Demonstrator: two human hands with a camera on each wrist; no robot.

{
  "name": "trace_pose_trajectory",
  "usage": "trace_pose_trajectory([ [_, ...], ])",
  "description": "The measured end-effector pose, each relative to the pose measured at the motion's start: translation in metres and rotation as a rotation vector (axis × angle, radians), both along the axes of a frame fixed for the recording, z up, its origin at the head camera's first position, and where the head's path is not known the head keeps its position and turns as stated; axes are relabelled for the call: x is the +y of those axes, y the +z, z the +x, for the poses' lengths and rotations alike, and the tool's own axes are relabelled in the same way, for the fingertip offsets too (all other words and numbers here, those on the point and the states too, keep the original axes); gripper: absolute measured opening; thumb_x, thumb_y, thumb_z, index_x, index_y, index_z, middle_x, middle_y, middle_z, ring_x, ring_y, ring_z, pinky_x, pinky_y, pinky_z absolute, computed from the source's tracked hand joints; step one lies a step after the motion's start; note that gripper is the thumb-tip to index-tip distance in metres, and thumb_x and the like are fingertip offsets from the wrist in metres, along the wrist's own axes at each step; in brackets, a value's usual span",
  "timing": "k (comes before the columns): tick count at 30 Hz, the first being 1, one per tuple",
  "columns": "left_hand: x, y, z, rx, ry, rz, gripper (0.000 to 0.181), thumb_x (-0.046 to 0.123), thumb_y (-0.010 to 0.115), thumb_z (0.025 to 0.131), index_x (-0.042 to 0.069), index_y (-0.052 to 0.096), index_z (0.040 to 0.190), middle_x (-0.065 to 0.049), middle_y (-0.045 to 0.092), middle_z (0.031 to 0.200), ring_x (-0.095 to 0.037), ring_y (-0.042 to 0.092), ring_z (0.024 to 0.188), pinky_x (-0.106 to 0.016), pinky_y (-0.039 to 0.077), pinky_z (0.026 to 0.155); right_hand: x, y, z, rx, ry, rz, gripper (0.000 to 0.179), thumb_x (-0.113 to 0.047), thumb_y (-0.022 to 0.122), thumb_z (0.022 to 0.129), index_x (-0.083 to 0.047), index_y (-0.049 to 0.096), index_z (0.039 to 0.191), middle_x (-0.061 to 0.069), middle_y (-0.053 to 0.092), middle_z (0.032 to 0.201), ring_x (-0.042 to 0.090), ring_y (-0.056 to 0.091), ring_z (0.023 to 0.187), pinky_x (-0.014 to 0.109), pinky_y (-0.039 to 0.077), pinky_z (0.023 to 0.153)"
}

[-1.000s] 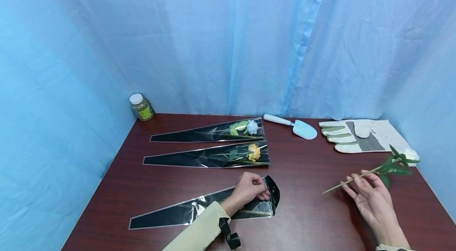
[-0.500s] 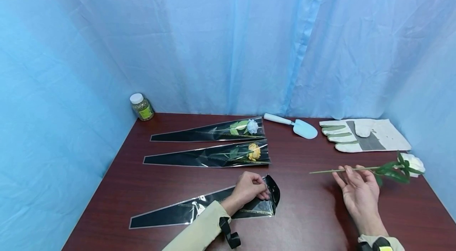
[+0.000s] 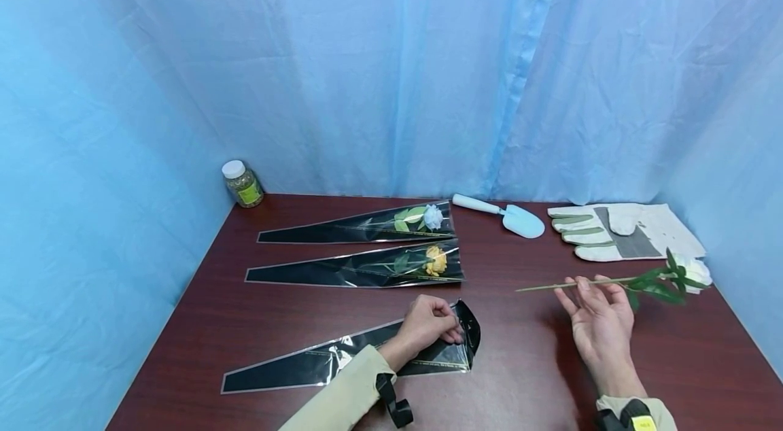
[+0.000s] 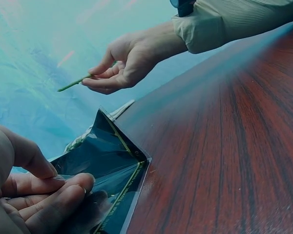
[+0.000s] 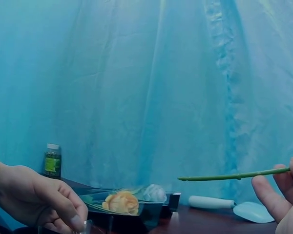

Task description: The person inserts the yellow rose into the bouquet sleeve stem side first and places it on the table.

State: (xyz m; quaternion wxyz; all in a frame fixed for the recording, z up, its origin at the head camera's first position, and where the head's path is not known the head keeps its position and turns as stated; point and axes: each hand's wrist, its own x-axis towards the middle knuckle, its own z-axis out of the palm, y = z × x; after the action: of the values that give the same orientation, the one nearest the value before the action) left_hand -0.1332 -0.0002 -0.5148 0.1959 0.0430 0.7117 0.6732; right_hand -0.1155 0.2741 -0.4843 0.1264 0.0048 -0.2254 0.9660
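My left hand (image 3: 426, 323) pinches the clear front film at the wide mouth of a black flower sleeve (image 3: 293, 368), whose dark back edge curls up at the right. In the left wrist view the film is caught between thumb and fingers (image 4: 44, 190), and the mouth gapes. My right hand (image 3: 602, 332) holds a white rose (image 3: 694, 273) by its green stem, raised over the table. The rose lies nearly level, bloom to the right; its bare stem end (image 5: 210, 178) points left toward the sleeve, apart from it. The bloom is outside the right wrist view.
Behind lie two more sleeves, one with a yellow flower (image 3: 436, 260), one with a pale blue flower (image 3: 433, 217). A white-handled trowel (image 3: 501, 215) and a work glove (image 3: 627, 234) are along the back edge. A lidded jar (image 3: 243, 184) stands at the back left corner of the table (image 3: 508, 376).
My right hand has moved left with the white rose, and the stem has swung from slanted to nearly level. The left hand and its sleeve have stayed in place.
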Motion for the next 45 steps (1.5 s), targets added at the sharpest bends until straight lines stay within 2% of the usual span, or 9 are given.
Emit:
trace_pose_trajectory([
  [10,-0.004,0.0,0.002,-0.019,0.005,0.034,0.012,-0.007,0.06,0.085,-0.016,0.067,0.084,-0.033,0.072,0.082,-0.007,0.068,0.054,-0.022,0.058,0.053,-0.024,0.002,0.001,-0.028,-0.019,0.087,0.023,0.017,0.042,0.097,-0.001,0.054,0.106,0.018,0.071,0.09,0.031,0.074,0.087,0.048,0.063,0.07],
  [20,-0.004,0.0,0.002,-0.041,-0.006,0.071,0.011,-0.009,0.057,0.084,-0.018,0.063,0.084,-0.037,0.071,0.085,-0.005,0.066,0.053,-0.02,0.057,0.053,-0.052,-0.006,0.005,-0.105,-0.04,0.371,0.02,0.011,0.052,0.096,-0.006,0.051,0.109,0.008,0.073,0.089,0.02,0.075,0.086,0.038,0.063,0.069],
  [27,-0.002,0.001,0.003,-0.037,-0.004,0.073,0.011,-0.009,0.057,0.084,-0.017,0.064,0.086,-0.038,0.07,0.085,-0.006,0.067,0.054,-0.019,0.056,0.052,-0.067,-0.014,0.008,-0.109,-0.08,0.481,0.023,0.015,0.053,0.094,-0.004,0.05,0.107,0.006,0.072,0.087,0.018,0.075,0.08,0.034,0.063,0.065],
  [31,0.0,0.002,0.003,-0.018,0.01,0.059,0.012,-0.008,0.058,0.084,-0.017,0.065,0.087,-0.037,0.071,0.085,-0.015,0.071,0.057,-0.02,0.056,0.052,-0.073,-0.019,0.009,-0.073,-0.097,0.519,0.026,0.02,0.052,0.092,-0.002,0.05,0.107,0.006,0.071,0.087,0.018,0.075,0.08,0.035,0.062,0.064],
  [34,0.0,0.002,0.004,0.004,0.014,0.044,0.013,-0.007,0.058,0.084,-0.017,0.065,0.088,-0.036,0.071,0.084,-0.029,0.075,0.062,-0.022,0.057,0.053,-0.077,-0.021,0.01,-0.049,-0.113,0.542,0.026,0.022,0.052,0.091,0.003,0.049,0.108,0.007,0.071,0.088,0.018,0.075,0.08,0.034,0.062,0.064],
  [37,0.001,0.002,0.003,0.025,0.017,0.031,0.013,-0.007,0.058,0.085,-0.016,0.065,0.088,-0.035,0.072,0.084,-0.04,0.075,0.069,-0.025,0.059,0.054,-0.079,-0.021,0.01,-0.065,-0.134,0.585,0.026,0.022,0.053,0.09,0.005,0.048,0.108,0.007,0.071,0.087,0.017,0.075,0.079,0.033,0.062,0.063],
  [41,0.002,0.002,0.003,0.036,0.029,0.024,0.01,-0.008,0.058,0.085,-0.015,0.065,0.088,-0.035,0.072,0.083,-0.042,0.074,0.069,-0.029,0.06,0.055,-0.082,-0.022,0.011,-0.086,-0.145,0.625,0.026,0.021,0.054,0.089,0.004,0.048,0.108,0.007,0.07,0.087,0.016,0.075,0.078,0.033,0.062,0.064],
  [45,0.002,0.004,0.002,0.032,0.044,0.024,0.008,-0.008,0.058,0.086,-0.013,0.063,0.089,-0.034,0.071,0.082,-0.039,0.074,0.068,-0.03,0.06,0.056,-0.084,-0.026,0.011,-0.092,-0.139,0.61,0.027,0.021,0.055,0.089,0.001,0.05,0.107,0.006,0.071,0.087,0.017,0.075,0.08,0.033,0.062,0.065],
])
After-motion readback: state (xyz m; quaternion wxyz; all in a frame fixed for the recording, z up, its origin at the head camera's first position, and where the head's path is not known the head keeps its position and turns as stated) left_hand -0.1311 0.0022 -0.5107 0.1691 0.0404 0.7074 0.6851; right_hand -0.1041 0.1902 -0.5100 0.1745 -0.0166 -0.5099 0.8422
